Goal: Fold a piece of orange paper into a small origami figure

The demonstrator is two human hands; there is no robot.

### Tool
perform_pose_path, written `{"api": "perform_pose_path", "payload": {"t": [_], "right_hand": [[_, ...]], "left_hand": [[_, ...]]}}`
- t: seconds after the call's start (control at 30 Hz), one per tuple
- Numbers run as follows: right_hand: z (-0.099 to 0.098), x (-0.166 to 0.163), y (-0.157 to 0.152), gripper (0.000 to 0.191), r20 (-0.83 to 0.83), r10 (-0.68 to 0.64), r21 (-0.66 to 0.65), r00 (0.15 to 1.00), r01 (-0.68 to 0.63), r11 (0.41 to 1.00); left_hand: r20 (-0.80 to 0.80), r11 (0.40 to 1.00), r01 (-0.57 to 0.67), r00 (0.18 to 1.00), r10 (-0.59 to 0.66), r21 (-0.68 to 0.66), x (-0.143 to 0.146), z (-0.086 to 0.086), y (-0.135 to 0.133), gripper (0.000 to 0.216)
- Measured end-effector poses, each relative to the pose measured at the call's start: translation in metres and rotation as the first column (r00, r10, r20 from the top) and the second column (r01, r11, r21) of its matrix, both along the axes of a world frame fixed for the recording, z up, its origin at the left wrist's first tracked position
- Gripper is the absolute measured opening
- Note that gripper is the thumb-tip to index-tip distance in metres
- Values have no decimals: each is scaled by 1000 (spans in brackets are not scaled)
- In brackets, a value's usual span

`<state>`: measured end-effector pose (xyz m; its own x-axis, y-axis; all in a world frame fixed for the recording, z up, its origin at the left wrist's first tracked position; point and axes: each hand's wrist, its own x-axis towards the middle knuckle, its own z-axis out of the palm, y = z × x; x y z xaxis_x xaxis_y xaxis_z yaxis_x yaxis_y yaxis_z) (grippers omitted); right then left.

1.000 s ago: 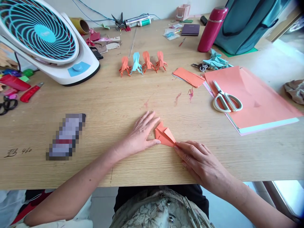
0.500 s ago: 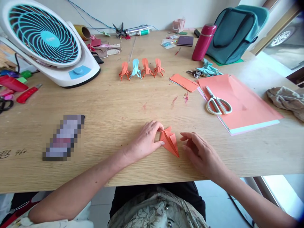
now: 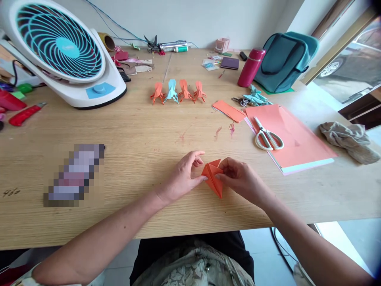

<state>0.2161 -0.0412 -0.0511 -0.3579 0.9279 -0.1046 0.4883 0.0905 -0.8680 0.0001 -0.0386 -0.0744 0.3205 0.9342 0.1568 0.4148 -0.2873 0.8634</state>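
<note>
A folded piece of orange origami paper [image 3: 213,180], pointed toward me, lies near the table's front edge between my hands. My right hand [image 3: 239,178] pinches its right corner between thumb and fingers. Thumb at the paper's left edge, my left hand [image 3: 183,174] has its fingers apart and raised over the table. Farther back stand several folded paper figures in a row, among them an orange one [image 3: 184,90] and a light blue one [image 3: 172,91].
Scissors [image 3: 268,135] lie on orange paper sheets [image 3: 303,143] at the right, beside a strip stack [image 3: 228,111]. A fan [image 3: 101,89], a blurred phone-like object [image 3: 74,174], a pink flask [image 3: 252,67], a teal bag [image 3: 279,63] and a crumpled cloth [image 3: 349,139] surround the work area.
My right hand has moved left and taken hold of the paper's right corner. My left fingers have lifted off its top, the thumb staying at the left edge. The camera view has shifted slightly.
</note>
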Motion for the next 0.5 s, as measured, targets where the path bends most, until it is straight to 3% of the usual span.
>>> {"api": "perform_pose_path", "payload": {"t": [0.07,0.17,0.23,0.37,0.5], "right_hand": [[2,-6,6,18,-128,-3,-49,992,-4,999],[9,-19,19,24,-264,-8,-91,964,-17,996],[14,-29,28,30,-315,3,-90,949,-33,995],[13,-47,43,38,-384,38,-80,923,-74,994],[-2,-57,45,37,-398,45,-59,916,-75,995]], "left_hand": [[132,995,-25,991,38,-93,-2,2,5,47],[380,964,67,924,37,-257,-6,5,12,24],[497,942,113,866,62,-315,-10,7,16,25],[535,919,41,823,192,-393,-18,8,19,31],[558,913,28,799,225,-408,-21,7,21,31]]}}
